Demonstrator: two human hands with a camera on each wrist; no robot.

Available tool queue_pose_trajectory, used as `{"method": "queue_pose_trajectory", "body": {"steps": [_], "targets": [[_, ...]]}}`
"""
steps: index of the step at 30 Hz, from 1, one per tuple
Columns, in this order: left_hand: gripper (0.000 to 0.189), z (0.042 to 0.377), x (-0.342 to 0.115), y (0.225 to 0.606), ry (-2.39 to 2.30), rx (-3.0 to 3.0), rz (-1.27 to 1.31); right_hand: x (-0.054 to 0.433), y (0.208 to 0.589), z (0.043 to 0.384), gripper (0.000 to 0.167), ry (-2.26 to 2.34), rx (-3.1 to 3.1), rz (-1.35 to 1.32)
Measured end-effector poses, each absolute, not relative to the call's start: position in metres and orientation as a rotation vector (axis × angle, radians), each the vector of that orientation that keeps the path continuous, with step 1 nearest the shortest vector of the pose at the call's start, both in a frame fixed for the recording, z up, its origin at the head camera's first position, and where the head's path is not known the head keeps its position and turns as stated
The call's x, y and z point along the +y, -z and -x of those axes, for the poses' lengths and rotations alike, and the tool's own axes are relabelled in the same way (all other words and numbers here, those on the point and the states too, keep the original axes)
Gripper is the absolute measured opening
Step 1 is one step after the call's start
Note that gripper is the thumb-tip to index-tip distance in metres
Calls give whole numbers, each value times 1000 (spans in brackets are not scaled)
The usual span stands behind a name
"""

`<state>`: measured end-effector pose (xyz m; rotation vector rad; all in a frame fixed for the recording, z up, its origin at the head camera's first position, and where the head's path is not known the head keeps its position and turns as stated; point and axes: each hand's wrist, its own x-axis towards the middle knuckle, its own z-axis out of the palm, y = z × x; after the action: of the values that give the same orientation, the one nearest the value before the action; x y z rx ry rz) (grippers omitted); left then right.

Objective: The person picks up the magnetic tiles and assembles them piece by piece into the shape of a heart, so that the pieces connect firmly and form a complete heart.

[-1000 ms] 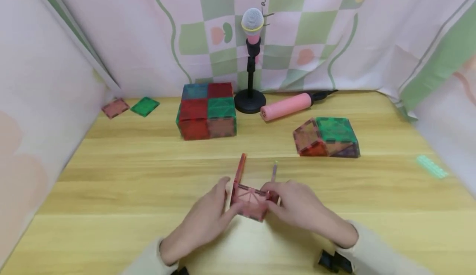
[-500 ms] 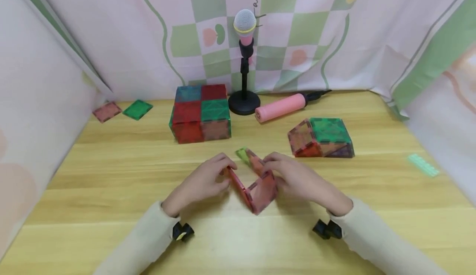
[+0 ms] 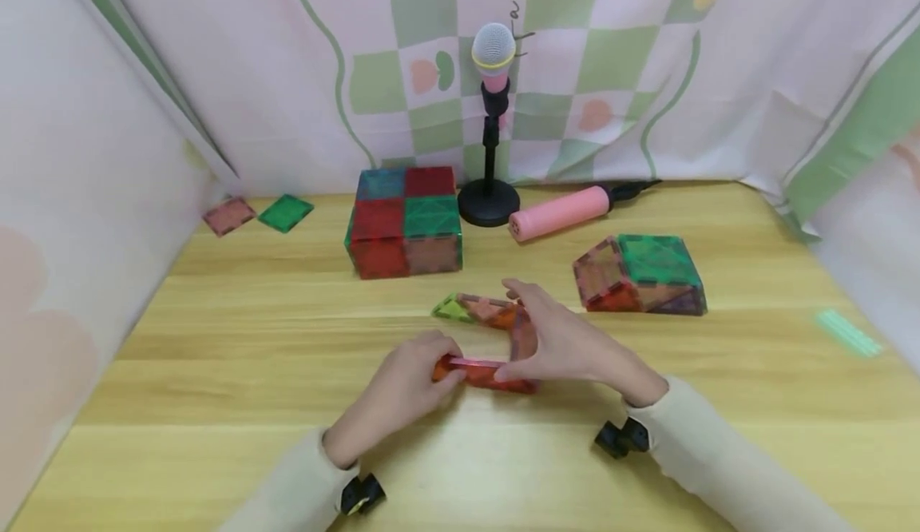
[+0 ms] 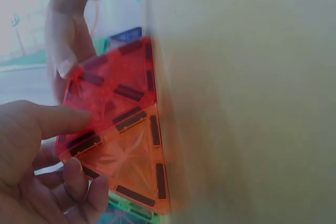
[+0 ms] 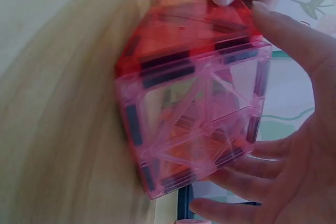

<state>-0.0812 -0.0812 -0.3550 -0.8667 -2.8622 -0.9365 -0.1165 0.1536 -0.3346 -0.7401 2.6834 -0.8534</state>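
Translucent magnetic tiles stand joined on edge as a small open frame between my hands. My left hand (image 3: pixel 406 384) pinches the near wall, thumb on a red square tile (image 4: pixel 113 80) beside an orange triangular tile (image 4: pixel 131 163). My right hand (image 3: pixel 571 342) spans the pink square tile (image 5: pixel 205 119) on the right side, thumb at the red tile's top corner and fingers at the far end. In the head view, the far wall runs left from there, with orange and pink tiles (image 3: pixel 489 308) and a yellow-green triangular tile (image 3: pixel 451 308) at its end.
Behind stand a tile box (image 3: pixel 406 224), a microphone on a black stand (image 3: pixel 491 156) and a pink cylinder (image 3: pixel 561 212). A tile block with a sloped side (image 3: pixel 640 276) sits right. Loose pink (image 3: pixel 230 216) and green (image 3: pixel 286 212) tiles lie far left; a pale green strip (image 3: pixel 848 332) lies right.
The joined tiles have turned so the red wall faces the near side and the frame has opened out leftward. My left hand has shifted along the red wall; my right hand has spread over the pink tile.
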Motion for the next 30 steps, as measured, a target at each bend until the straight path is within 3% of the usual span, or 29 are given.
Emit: {"method": "queue_pose_trajectory", "body": {"steps": [10,20,26,30], "targets": [[10,78,-77,360,983,-2881,848,160,343,118,92,862,2632,888],[26,87,-115,341,1088,-2915,756,160,342,119,95,864,2596,851],[15,130,-174,329,1019,-2783,468,160,344,119,94,867,2604,862],[25,178,-224,333,960,-2792,255,159,345,117,95,885,2591,862]]}}
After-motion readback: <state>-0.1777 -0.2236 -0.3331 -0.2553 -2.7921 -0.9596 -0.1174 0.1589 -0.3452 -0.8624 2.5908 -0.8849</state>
